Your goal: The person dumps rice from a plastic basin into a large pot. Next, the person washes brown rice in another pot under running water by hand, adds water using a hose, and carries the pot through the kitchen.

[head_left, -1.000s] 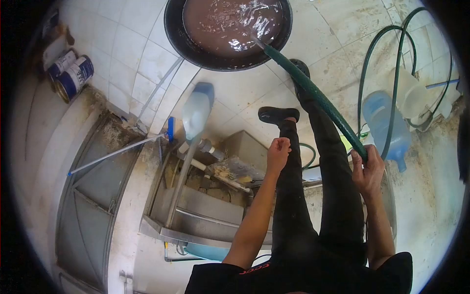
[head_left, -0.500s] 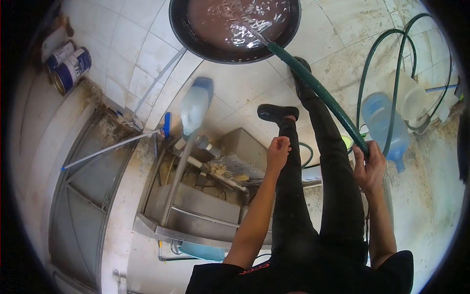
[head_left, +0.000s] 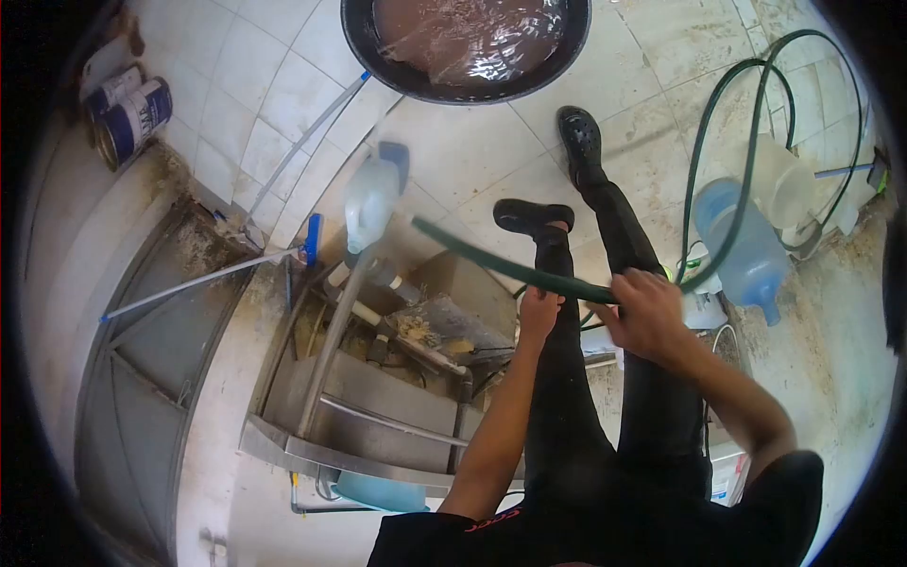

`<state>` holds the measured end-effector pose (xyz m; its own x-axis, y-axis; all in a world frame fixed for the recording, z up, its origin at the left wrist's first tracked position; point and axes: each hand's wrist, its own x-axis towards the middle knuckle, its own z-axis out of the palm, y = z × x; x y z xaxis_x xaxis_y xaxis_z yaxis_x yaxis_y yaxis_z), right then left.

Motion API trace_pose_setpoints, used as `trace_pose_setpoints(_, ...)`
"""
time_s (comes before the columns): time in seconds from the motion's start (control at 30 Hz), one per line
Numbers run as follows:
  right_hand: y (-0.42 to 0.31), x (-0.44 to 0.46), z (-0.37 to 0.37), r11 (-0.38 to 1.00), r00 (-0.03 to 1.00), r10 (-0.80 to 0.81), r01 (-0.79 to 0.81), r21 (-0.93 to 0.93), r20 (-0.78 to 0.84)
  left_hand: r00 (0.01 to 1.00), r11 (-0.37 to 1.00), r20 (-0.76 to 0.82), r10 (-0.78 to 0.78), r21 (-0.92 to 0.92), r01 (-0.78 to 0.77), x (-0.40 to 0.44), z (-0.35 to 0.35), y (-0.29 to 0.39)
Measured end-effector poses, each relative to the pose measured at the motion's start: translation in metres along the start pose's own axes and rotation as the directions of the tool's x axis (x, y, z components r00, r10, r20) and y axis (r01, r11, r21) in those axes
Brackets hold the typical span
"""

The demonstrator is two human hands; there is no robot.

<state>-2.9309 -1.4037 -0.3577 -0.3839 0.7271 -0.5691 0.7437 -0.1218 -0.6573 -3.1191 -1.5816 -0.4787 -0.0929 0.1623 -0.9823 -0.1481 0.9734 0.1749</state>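
Note:
A green hose (head_left: 482, 263) runs across in front of my legs, its free end pointing left over the metal sink. My right hand (head_left: 647, 317) is closed around the hose near my right thigh. Just left of it, my left hand (head_left: 540, 310) has its fingers curled at the underside of the same hose, partly hidden by it. Brown, rippling liquid (head_left: 463, 38) fills a black tub (head_left: 510, 92) at the top, cut off by the frame edge. Whether water leaves the hose end, I cannot tell.
Left of my feet are a pale plastic jug (head_left: 370, 198) and a metal sink (head_left: 378, 411) with pipes. A blue-ended squeegee (head_left: 311, 241) and labelled cans (head_left: 137, 123) lie farther left. A blue water bottle (head_left: 742, 246) and looped hose are at the right.
The hose end has left the tub and swung down and left toward the sink. My right hand has moved left, and my left hand is now at the hose.

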Motion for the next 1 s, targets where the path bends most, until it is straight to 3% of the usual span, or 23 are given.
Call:
trace_pose_setpoints(0.07, -0.004, 0.022, 0.040, 0.994, 0.996, -0.061, 0.067, -0.086, 0.069, 0.999, 0.999, 0.016, 0.034, -0.043, -0.033, -0.006, -0.005, -0.011)
trace_pose_setpoints(0.13, 0.000, 0.053, 0.093, 0.970, 0.981, -0.118, 0.148, -0.193, 0.157, 1.000, 0.996, 0.004, -0.030, -0.085, 0.030, -0.005, -0.010, -0.027)
trace_pose_setpoints(0.4, -0.048, 0.171, 0.304, 0.900, 0.838, -0.122, 0.319, -0.296, 0.532, 0.998, 0.997, -0.059, -0.020, -0.080, 0.015, -0.011, -0.070, -0.079)
trace_pose_setpoints(0.47, -0.088, 0.179, 0.346, 0.934, 0.865, -0.194, 0.307, -0.184, 0.463, 0.996, 0.995, -0.085, 0.014, -0.099, -0.023, -0.014, -0.091, -0.088)
trace_pose_setpoints(0.53, -0.117, 0.186, 0.413, 0.923, 0.886, -0.260, 0.345, -0.172, 0.385, 0.956, 0.977, -0.206, 0.210, 0.070, -0.200, -0.002, -0.115, -0.118)
trace_pose_setpoints(0.63, -0.144, 0.189, 0.450, 0.818, 0.798, -0.425, 0.541, -0.197, 0.427, 0.820, 0.810, -0.218, 0.529, 0.418, -0.411, -0.013, -0.145, -0.137)
trace_pose_setpoints(0.7, -0.152, 0.173, 0.454, 0.730, 0.775, -0.517, 0.621, -0.285, 0.364, 0.869, 0.896, -0.285, 0.404, 0.316, -0.313, -0.027, -0.145, -0.131)
trace_pose_setpoints(0.73, -0.148, 0.170, 0.455, 0.789, 0.718, -0.436, 0.595, -0.153, 0.542, 0.935, 0.989, -0.325, 0.146, 0.068, -0.131, -0.034, -0.140, -0.121)
trace_pose_setpoints(0.77, -0.139, 0.161, 0.449, 0.839, 0.728, -0.397, 0.534, -0.100, 0.559, 0.950, 0.981, -0.291, -0.114, -0.182, 0.062, -0.039, -0.136, -0.109)
trace_pose_setpoints(0.8, -0.123, 0.155, 0.441, 0.880, 0.736, -0.361, 0.472, -0.052, 0.573, 0.954, 0.975, -0.277, -0.111, -0.218, 0.050, -0.040, -0.132, -0.110)
trace_pose_setpoints(0.87, -0.094, 0.145, 0.374, 0.903, 0.696, -0.223, 0.412, -0.125, 0.683, 0.964, 0.958, -0.247, -0.102, -0.286, 0.028, -0.041, -0.123, -0.127)
trace_pose_setpoints(0.9, -0.045, 0.133, 0.382, 0.878, 0.826, -0.338, 0.449, -0.164, 0.451, 0.966, 0.954, -0.241, -0.094, -0.301, 0.018, -0.043, -0.118, -0.123)
trace_pose_setpoints(0.97, 0.046, 0.127, 0.343, 0.746, 0.766, -0.184, 0.517, -0.419, 0.616, 0.968, 0.945, -0.237, -0.083, -0.327, 0.001, -0.053, -0.110, -0.114)
trace_pose_setpoints(1.0, 0.079, 0.121, 0.300, 0.772, 0.768, -0.090, 0.456, -0.443, 0.634, 0.972, 0.930, -0.227, -0.064, -0.368, -0.025, -0.055, -0.107, -0.113)
